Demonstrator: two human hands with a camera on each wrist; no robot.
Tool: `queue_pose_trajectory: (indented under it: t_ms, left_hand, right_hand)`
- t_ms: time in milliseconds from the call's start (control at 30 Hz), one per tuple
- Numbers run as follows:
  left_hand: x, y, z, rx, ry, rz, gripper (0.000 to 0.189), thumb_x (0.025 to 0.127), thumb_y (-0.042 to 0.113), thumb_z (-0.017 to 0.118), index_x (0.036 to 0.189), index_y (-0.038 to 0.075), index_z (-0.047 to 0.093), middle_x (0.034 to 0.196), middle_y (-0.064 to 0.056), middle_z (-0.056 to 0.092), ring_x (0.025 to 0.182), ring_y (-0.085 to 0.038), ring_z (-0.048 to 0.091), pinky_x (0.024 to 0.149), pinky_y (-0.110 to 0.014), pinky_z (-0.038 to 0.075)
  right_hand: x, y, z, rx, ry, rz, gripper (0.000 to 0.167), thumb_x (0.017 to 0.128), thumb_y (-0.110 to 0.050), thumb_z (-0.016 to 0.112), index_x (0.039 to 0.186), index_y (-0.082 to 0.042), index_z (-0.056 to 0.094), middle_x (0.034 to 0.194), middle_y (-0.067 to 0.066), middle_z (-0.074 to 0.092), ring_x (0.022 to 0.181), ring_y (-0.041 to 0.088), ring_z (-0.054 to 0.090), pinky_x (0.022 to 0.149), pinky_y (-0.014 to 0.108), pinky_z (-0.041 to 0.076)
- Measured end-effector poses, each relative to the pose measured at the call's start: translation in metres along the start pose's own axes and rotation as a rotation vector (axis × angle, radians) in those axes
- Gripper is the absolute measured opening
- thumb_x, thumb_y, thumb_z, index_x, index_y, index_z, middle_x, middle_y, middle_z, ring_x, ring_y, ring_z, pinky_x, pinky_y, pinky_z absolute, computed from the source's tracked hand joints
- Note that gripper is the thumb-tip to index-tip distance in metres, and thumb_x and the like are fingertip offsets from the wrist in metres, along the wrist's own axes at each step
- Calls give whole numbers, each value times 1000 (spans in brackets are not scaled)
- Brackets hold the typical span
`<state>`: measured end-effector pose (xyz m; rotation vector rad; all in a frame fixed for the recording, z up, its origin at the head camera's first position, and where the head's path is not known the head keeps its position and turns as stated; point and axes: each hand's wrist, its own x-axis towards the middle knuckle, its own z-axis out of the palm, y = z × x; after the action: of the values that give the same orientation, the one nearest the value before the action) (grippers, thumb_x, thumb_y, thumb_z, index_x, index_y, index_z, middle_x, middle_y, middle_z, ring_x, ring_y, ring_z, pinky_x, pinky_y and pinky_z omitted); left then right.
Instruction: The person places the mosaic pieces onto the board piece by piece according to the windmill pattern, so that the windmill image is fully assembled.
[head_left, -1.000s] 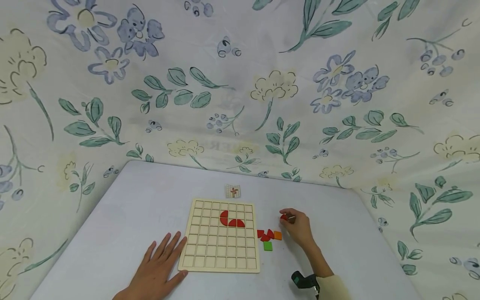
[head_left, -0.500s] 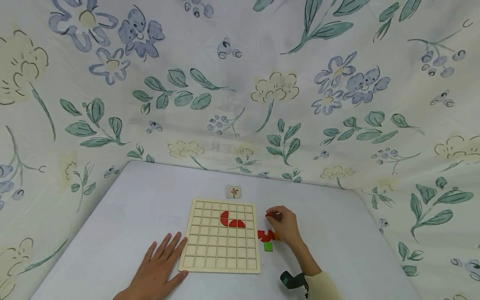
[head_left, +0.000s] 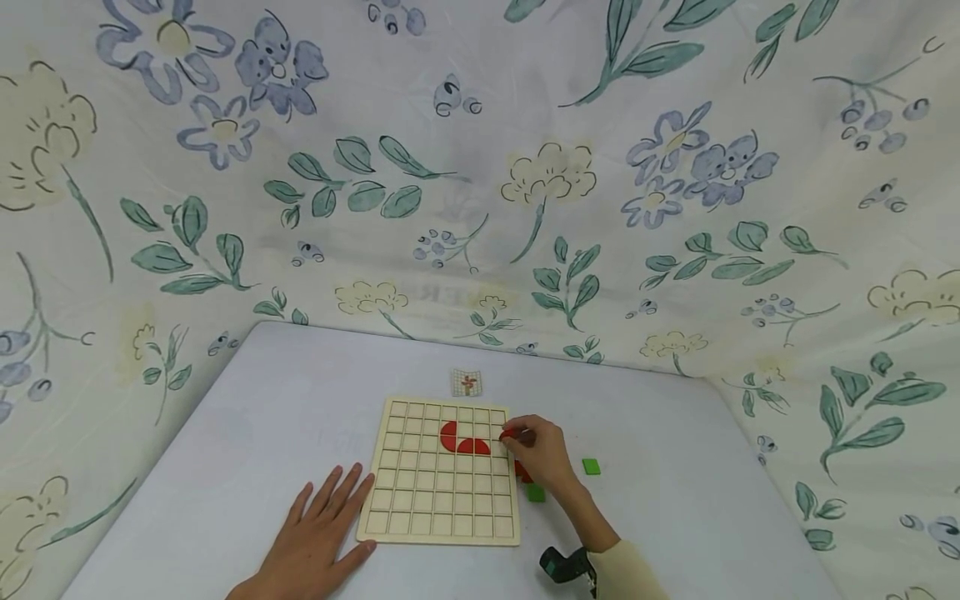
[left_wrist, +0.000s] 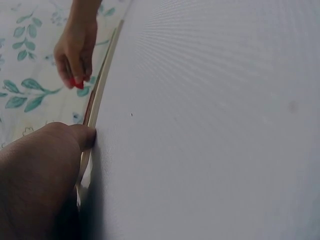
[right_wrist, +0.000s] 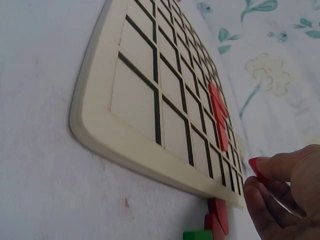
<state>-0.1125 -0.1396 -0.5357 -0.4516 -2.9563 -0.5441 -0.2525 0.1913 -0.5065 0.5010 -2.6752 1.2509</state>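
Note:
A wooden grid board [head_left: 422, 481] lies on the white table, with several red quarter-circle pieces [head_left: 474, 447] set in its upper cells. My left hand [head_left: 311, 537] rests with spread fingers at the board's left edge, its thumb touching the near left corner. Over the board's right edge, my right hand [head_left: 543, 457] pinches another red piece [right_wrist: 256, 169] between thumb and fingers. Below that hand are loose red pieces [head_left: 522, 472], partly covered by it, and a green square [head_left: 536, 493]. In the left wrist view, the left thumb [left_wrist: 86, 136] presses the board's side.
A small card [head_left: 467, 383] printed with a grid and a red pinwheel figure lies beyond the board. Another green square [head_left: 592, 467] sits right of my right forearm. A floral cloth [head_left: 480, 208] rises behind the table.
My right hand has moved left with the red piece, from the table's right part to the board's right edge. It uncovers a green square and now hides the orange one. The left hand stays put.

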Motion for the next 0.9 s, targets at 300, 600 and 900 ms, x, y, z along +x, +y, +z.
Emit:
queue_pose_trajectory:
  t_ms: [300, 600, 900]
  left_hand:
    - [-1, 0, 0, 3, -1, -2, 82, 91, 61, 56, 153, 11, 37, 160, -10, 26, 146, -34, 16, 113, -58, 11]
    - [-1, 1, 1, -4, -8, -5, 81, 91, 61, 56, 153, 11, 37, 160, -9, 26, 147, -33, 16, 113, -58, 11]
    - [-1, 1, 0, 11, 19, 6, 80, 92, 60, 56, 153, 12, 37, 160, -9, 26, 147, -32, 16, 113, -55, 11]
  right_hand:
    - [7, -18, 15, 41, -103, -48, 20, 87, 3, 71, 107, -1, 71, 94, 4, 68, 83, 17, 66, 73, 27, 56]
    - [9, -29, 32, 77, -167, -67, 12, 86, 1, 73, 96, -4, 74, 92, 3, 69, 76, 11, 64, 70, 24, 55]
    - [13, -40, 33, 193, -172, -5, 16, 93, -1, 66, 107, -6, 73, 102, 2, 64, 89, 16, 66, 79, 29, 55]
